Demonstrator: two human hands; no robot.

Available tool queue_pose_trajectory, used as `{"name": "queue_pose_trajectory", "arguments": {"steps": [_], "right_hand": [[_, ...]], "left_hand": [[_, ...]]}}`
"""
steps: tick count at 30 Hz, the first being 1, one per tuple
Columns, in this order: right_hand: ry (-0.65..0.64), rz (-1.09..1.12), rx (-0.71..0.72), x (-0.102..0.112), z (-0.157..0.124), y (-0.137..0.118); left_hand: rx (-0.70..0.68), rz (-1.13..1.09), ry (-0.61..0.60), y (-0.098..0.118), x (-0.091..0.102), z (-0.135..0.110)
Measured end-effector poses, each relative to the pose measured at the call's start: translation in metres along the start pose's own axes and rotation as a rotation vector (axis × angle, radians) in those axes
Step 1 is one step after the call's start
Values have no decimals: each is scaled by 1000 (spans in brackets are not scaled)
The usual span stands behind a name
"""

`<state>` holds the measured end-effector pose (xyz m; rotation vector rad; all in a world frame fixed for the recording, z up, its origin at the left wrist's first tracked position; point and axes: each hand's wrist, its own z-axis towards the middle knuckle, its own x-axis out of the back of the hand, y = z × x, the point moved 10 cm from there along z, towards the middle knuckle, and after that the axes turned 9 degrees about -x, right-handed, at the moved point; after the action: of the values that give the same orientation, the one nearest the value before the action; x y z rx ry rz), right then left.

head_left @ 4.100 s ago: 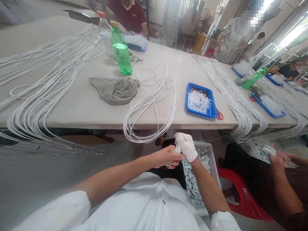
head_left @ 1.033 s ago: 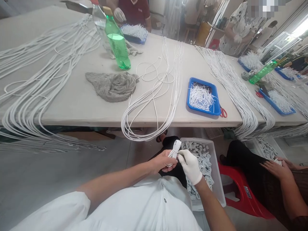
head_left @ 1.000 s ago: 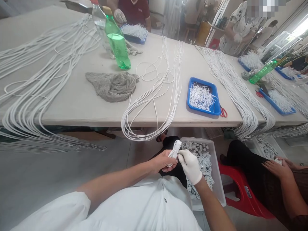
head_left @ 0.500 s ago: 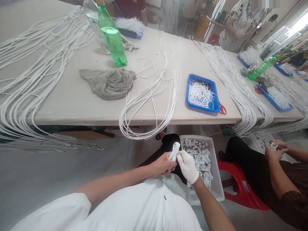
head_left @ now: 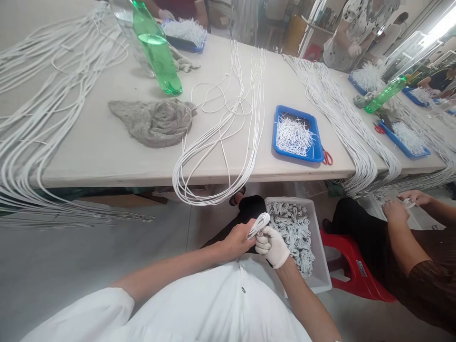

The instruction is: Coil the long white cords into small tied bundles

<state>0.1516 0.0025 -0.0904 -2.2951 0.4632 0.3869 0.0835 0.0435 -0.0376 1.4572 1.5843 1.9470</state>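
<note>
White cord, looped tight into a small bundle [head_left: 259, 226]: where is it?

Up between the two hands, in front of a white shirt [head_left: 210, 308], below the table edge.

What is the left hand [head_left: 235, 240] doing?

It's bare, with its fingers curled around the lower part of the bundle and the looped end sticking out above them.

And the right hand [head_left: 270, 247]?

It wears a white glove, its fingers folded in against the foot of the bundle. I can't tell whether it is pinching the cord or only touching it.

What is just beside them?

A white plastic crate [head_left: 322, 247], packed with coiled cord bundles [head_left: 291, 232], to the right of the gloved hand.

And up on the table [head_left: 89, 164]?

Long white cords [head_left: 217, 156] hang over its edge. Near them are a blue tray [head_left: 275, 137] of cut cord pieces [head_left: 294, 137], red-handled scissors [head_left: 327, 158], a grey rag [head_left: 151, 123] and a green bottle [head_left: 156, 52].

Anyone else nearby?

Yes, a co-worker's hands [head_left: 395, 211] at the right, on a red plastic stool [head_left: 356, 266], pinching a small white bundle [head_left: 409, 203].
</note>
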Motion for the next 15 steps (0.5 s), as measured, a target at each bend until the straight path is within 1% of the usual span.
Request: {"name": "queue_pose_trajectory", "arguments": {"steps": [2, 4, 6, 8, 10, 11, 13, 15], "right_hand": [[90, 2, 62, 9, -6, -11], [221, -71, 191, 21, -20, -33], [307, -266, 320, 23, -35, -58], [321, -504, 381, 16, -43, -74], [309, -661, 363, 10, -41, -76], [321, -703, 348, 10, -38, -75], [357, -728, 319, 13, -32, -69], [389, -670, 309, 17, -28, -60]], "left_hand": [[63, 97, -19, -9, 2, 2], [93, 215, -43, -14, 4, 3], [85, 297, -65, -14, 4, 4], [70, 328, -76, -13, 2, 4], [56, 342, -86, -11, -2, 3], [42, 346, -96, -10, -5, 2], [7, 330, -117, -8, -10, 0], [-18, 275, -135, -9, -13, -2]]}}
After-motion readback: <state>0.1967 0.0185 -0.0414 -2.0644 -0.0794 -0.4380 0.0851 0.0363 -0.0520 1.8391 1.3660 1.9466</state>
